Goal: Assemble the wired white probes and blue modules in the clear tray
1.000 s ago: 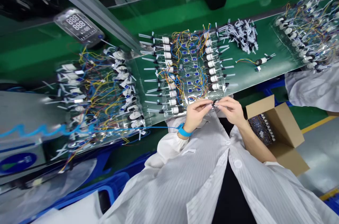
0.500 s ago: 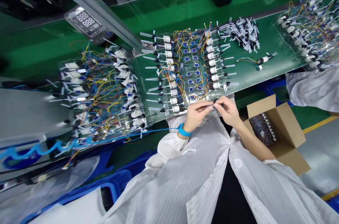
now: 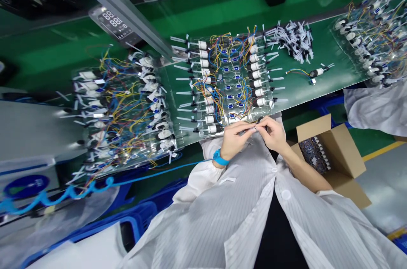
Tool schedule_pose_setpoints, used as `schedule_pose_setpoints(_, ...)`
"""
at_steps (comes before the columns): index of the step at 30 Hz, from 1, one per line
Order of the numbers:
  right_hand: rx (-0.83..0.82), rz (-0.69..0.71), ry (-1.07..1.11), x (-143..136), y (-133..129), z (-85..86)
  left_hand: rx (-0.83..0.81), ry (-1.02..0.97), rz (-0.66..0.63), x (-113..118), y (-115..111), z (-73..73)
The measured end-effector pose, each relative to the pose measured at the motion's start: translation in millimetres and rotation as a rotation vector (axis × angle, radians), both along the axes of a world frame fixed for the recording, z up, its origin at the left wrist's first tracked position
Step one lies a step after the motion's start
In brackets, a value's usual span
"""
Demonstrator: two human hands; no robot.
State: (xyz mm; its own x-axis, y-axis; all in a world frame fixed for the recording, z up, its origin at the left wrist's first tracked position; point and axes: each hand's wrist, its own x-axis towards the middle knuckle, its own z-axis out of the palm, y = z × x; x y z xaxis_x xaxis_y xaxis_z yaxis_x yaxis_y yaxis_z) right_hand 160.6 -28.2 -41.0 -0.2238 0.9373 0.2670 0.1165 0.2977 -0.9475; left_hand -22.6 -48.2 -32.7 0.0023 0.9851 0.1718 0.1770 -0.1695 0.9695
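My left hand (image 3: 235,139) wears a blue wrist strap (image 3: 220,158) and is closed in a pinch at the near edge of the bench. Fingertip to fingertip with it, my right hand (image 3: 273,134) pinches too. Both meet on something tiny, mostly hidden by the fingers; a dark bit shows by the right fingertips. Just beyond lies a clear plastic tray (image 3: 227,77) with two rows of white-and-black cylindrical parts, coloured wires and small blue pieces between. White strips stick out from the rows. One loose wired cylinder (image 3: 317,72) rests on the bench to the right.
A heap of white strips with black pieces (image 3: 295,42) lies behind the loose cylinder. More filled trays stand left (image 3: 124,112) and right (image 3: 375,35). An open cardboard box (image 3: 345,150) holds similar parts. A coiled blue cord (image 3: 133,180) runs left from the strap.
The view has shifted slightly, and the blue cord hangs lower on the left. My hands stay together, fingertips only slightly moved.
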Motion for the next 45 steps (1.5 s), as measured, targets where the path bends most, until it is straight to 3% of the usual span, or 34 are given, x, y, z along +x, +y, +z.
schedule_pose_setpoints(7,-0.100,-0.026,0.100,2,-1,-13.2,-0.051,-0.073,0.097,7,0,-7.6)
schedule_pose_setpoints(16,-0.105,-0.026,0.096,1,-3,-14.9,-0.038,-0.085,0.068,8,0,-9.0)
schedule_pose_setpoints(24,0.004,0.008,0.036,4,-3,-8.2,0.178,0.099,-0.092,-5,5,2.0)
schedule_pose_setpoints(30,0.067,0.043,-0.058,6,-1,-4.5,0.217,0.174,-0.221,-20,10,4.7)
schedule_pose_setpoints(34,0.044,0.143,-0.041,10,6,-3.8,0.211,0.125,-0.168,-22,10,-2.1)
schedule_pose_setpoints(38,0.027,0.119,-0.009,13,9,-6.3,0.157,0.119,-0.078,-18,5,-5.5)
schedule_pose_setpoints(45,0.034,0.090,0.046,13,6,-11.8,0.159,0.072,-0.062,-13,1,-5.2)
